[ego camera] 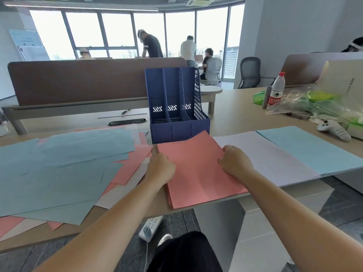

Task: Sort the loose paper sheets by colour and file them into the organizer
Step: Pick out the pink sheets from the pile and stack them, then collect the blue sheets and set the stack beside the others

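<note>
Three colour piles are lying squared on the bench [235,114] in front of the person: a pink stack [198,173] nearest the edge, a white stack [265,154] just to its right, and a light-blue stack [310,148] beyond that, each touching or overlapping its neighbour. Both hands are working the pink stack. The left grip [160,167] is curling round its left edge with the thumb standing up, and the right grip [234,161] is clamping its right edge, fingers bent over the paper. Judging by this, the person is squaring the pink sheets or getting ready to lift them.

The blue organizer [176,107] is standing upright directly behind the pink stack, its front lip touching or just beside the stack's far corner. Its three slots are looking empty as far as the view reaches into them — so nothing is appearing filed yet.

On the left, a loose heap [64,163] of blue, pink and pale sheets is sprawling across the bench, the sheets crossing one another at odd angles, and it is looking unsorted. The sorting is seeming only partway through, with a good share of paper waiting there, and the filing is seeming not yet begun — all three stacks are needing to go into their slots.
</note>
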The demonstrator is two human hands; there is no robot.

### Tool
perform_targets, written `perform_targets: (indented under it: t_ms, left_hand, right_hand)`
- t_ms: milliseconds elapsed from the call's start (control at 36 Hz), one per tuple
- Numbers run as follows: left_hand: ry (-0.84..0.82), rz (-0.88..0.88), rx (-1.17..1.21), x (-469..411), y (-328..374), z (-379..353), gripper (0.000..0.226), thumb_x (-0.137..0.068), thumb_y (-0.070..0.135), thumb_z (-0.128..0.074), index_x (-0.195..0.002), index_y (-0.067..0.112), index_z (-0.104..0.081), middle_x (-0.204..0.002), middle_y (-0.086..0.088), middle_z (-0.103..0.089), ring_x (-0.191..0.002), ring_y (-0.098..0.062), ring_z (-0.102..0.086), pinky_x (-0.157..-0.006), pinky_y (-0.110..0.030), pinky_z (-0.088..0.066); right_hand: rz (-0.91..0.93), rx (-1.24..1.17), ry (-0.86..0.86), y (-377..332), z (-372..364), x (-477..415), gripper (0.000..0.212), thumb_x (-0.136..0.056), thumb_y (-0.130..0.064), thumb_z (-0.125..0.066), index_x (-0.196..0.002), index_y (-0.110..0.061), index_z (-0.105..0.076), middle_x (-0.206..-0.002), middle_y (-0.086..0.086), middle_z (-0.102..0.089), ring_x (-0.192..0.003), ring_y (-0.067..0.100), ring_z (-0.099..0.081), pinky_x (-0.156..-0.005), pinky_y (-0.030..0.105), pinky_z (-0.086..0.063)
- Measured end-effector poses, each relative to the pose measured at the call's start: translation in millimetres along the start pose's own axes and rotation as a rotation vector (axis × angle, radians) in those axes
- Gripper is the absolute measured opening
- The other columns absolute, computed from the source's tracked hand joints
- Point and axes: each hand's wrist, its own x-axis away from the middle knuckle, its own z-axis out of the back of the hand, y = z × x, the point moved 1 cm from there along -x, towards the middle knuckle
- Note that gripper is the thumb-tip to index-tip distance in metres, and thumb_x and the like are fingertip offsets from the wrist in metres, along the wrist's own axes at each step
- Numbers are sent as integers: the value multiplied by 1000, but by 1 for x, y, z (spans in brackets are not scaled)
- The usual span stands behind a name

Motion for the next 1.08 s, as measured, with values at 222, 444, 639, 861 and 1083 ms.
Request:
perform_targets:
  t_ms: [222,444,639,861,1083]
  left_hand:
    - [34,-54,75,6,5,8,40,-88,13,-53,-128,7,-54,-143,-10,-43,-107,-27,-58,-81,-31,-46]
    - [69,-123,247,12,2,38,27,-91,13,-50,-115,15,-61,-103,1,-62,-76,-8,-57,-61,-23,-41]
    - [182,-146,214,8,-33,95,19,-92,14,-52,-99,15,-70,-91,7,-65,-84,-13,-58,-67,-22,-45]
    - [279,5,141,-19,-109,161,19,-89,16,-52,-99,15,-69,-93,5,-67,-85,-15,-61,-66,-23,-45]
    - [302,191,12,-44,-186,214,20,-88,16,-52,-100,14,-67,-101,-2,-67,-95,-22,-62,-82,-33,-51]
  right_hand:
    - [23,50,56,-23,-2,15,40,-94,-31,-52,-128,-10,-58,-125,13,-56,-116,32,-53,-95,39,-46]
    - [188,-72,32,-70,-13,33,34,-96,-29,-53,-126,-14,-62,-130,6,-59,-113,26,-58,-93,34,-45]
    - [360,-214,-47,-156,-43,32,28,-95,-29,-56,-118,-16,-64,-123,2,-60,-105,23,-58,-88,37,-49]
    - [475,-162,-218,-258,-96,25,39,-97,-36,-55,-134,-21,-56,-141,-1,-54,-123,22,-54,-96,31,-41]
    - [542,-87,-362,-334,-160,11,54,-93,-54,-55,-140,-26,-52,-150,1,-44,-139,24,-39,-114,43,-31]
